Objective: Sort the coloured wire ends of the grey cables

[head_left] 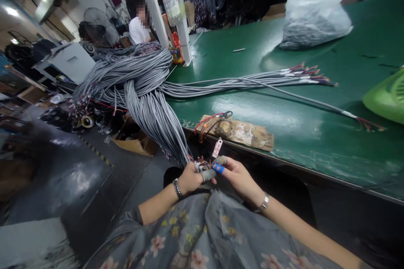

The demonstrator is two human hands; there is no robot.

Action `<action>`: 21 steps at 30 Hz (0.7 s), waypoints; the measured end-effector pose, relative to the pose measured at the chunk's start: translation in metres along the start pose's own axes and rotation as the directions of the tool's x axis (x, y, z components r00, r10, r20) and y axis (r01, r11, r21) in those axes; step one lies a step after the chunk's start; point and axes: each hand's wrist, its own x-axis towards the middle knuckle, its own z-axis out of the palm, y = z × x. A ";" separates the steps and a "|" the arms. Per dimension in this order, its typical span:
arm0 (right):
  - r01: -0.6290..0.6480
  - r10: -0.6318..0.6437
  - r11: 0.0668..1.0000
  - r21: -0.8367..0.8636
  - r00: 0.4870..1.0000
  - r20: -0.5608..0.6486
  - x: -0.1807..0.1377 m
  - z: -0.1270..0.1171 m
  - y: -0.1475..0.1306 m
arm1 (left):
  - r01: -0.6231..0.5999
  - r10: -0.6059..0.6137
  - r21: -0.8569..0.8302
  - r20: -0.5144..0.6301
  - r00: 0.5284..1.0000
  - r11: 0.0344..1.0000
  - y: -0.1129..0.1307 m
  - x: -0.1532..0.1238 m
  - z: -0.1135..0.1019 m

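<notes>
In front of my lap, my left hand (191,178) is closed around the end of a grey cable (180,145), where thin reddish wires fan out. Grey tape wraps its thumb. My right hand (241,176) pinches at those wires, thumb and finger together; blue and grey tape cover its fingertips. Which wire it grips is too small to make out. Just beyond the fingers, a small pinkish-white tag (217,148) hangs at the table edge. The large bundle of grey cables (148,75) drapes over the table's left end, down toward my left hand.
On the green table (315,143), a worn wooden block (243,132) lies at the near edge. Grey cables with stripped ends (221,85) stretch rightward. Farther off are a plastic bag (315,17), a green basket (388,96) and a white post (181,21). A person (138,29) sits beyond.
</notes>
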 end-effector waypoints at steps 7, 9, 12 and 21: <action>-0.032 0.032 0.999 -0.013 0.997 0.064 0.009 0.009 -0.007 | 0.070 -0.077 -0.098 -0.073 0.994 0.993 -0.010 -0.001 -0.003; -0.043 0.043 0.999 0.018 0.999 0.019 0.011 0.010 -0.007 | 0.075 -0.095 -0.148 -0.137 0.986 0.986 -0.013 -0.001 -0.001; -0.052 0.053 0.998 0.046 0.998 -0.015 0.011 0.010 -0.005 | 0.064 -0.109 -0.220 -0.200 0.974 0.973 -0.016 -0.001 0.003; -0.026 0.024 0.999 -0.028 0.998 -0.066 0.007 0.007 -0.006 | 0.001 -0.087 -0.282 -0.294 0.952 0.959 -0.012 -0.001 0.009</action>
